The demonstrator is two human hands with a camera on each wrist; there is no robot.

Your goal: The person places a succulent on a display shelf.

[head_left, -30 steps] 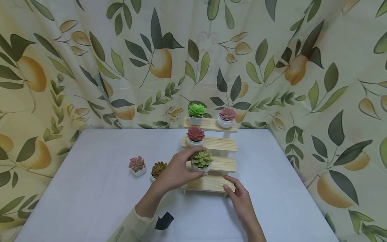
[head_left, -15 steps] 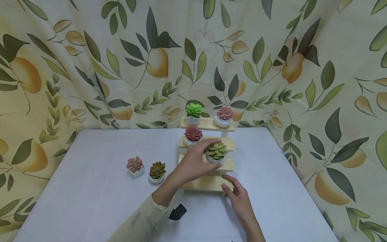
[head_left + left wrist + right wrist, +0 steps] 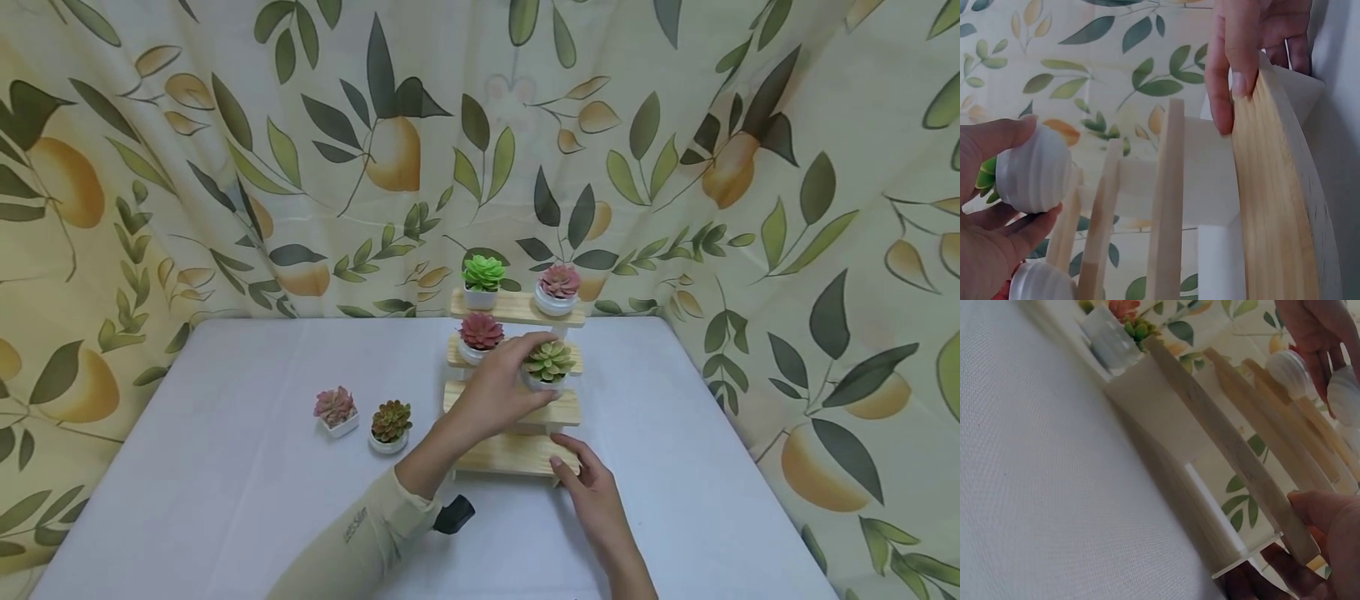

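My left hand (image 3: pixel 501 390) grips a light green potted succulent (image 3: pixel 550 360) by its white ribbed pot (image 3: pixel 1035 170), thumb on one side and fingers on the other. It is raised above the wooden tiered stand (image 3: pixel 487 455), overlapping the right part of the second shelf from the top in the head view. My right hand (image 3: pixel 596 492) holds the right end of the lowest shelf (image 3: pixel 1229 450), thumb on top and fingers beneath. Left of the held plant, a dark red succulent (image 3: pixel 481 332) sits on the second shelf, its pot partly hidden by my left hand.
On the top shelf stand a bright green succulent (image 3: pixel 482 277) at left and a pink one (image 3: pixel 558 287) at right. Left of the stand, a pale pink succulent (image 3: pixel 335 408) and a brownish-green one (image 3: pixel 390 425) rest on the white tablecloth (image 3: pixel 247 483). A leaf-patterned curtain (image 3: pixel 300 167) hangs behind.
My left hand has carried the light green succulent rightward and farther back, from the left part of the stand toward its right side. My right hand keeps its hold on the lowest shelf.
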